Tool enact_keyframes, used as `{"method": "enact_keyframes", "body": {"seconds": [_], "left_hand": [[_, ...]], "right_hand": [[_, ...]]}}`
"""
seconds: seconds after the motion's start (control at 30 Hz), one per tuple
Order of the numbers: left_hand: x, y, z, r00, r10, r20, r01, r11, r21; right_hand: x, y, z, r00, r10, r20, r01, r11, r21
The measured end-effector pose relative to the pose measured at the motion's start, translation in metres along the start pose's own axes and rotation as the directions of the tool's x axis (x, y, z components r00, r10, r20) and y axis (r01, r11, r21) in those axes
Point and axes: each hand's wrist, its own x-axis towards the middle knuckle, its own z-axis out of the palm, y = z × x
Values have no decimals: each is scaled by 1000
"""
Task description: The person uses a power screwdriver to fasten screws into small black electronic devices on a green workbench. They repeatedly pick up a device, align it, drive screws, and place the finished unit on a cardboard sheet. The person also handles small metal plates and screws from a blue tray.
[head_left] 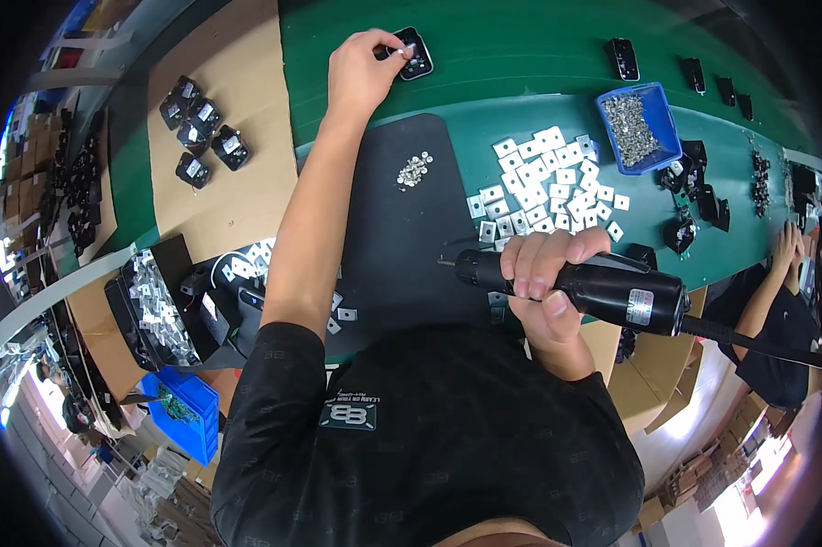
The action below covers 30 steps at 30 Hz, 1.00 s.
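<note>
Black housing [418, 62] lies on the green surface [511, 46], the left hand [363, 71] at its edge with fingers whose pinch I cannot tell, while the right hand [549, 273] wraps its fingers around an electric screwdriver [619, 294].

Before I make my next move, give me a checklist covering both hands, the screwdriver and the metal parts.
1. Electric screwdriver in grip: ok, the right hand is wrapped around it.
2. Bit clear of the left hand: ok, it is well apart, over the black mat.
3. Bit lined up with the black housing at the left hand: not ok, it points away from it.
4. Loose part between the left hand's fingers: cannot tell, too small.
5. Small metal parts in supply: ok, the blue bin holds many.
6. Motor stopped: cannot tell.
</note>
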Motion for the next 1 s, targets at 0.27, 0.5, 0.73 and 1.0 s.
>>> {"method": "enact_keyframes", "body": {"seconds": [0.27, 0.5, 0.73, 1.0], "left_hand": [[9, -6, -9, 998, 34, 56, -35, 999, 22], [-141, 12, -75, 997, 62, 47, -57, 994, -93], [-216, 18, -73, 999, -11, 53, 18, 989, -145], [-221, 40, -88, 877, 479, 37, -476, 876, -73]], "right_hand": [[-2, -3, 6, 996, 2, -91, -6, 999, -38], [4, -12, 3, 988, -106, -116, 96, 992, -86], [14, -8, 3, 991, -133, -4, 133, 989, 68], [11, -5, 17, 991, -91, 97, 77, 986, 148]]}}
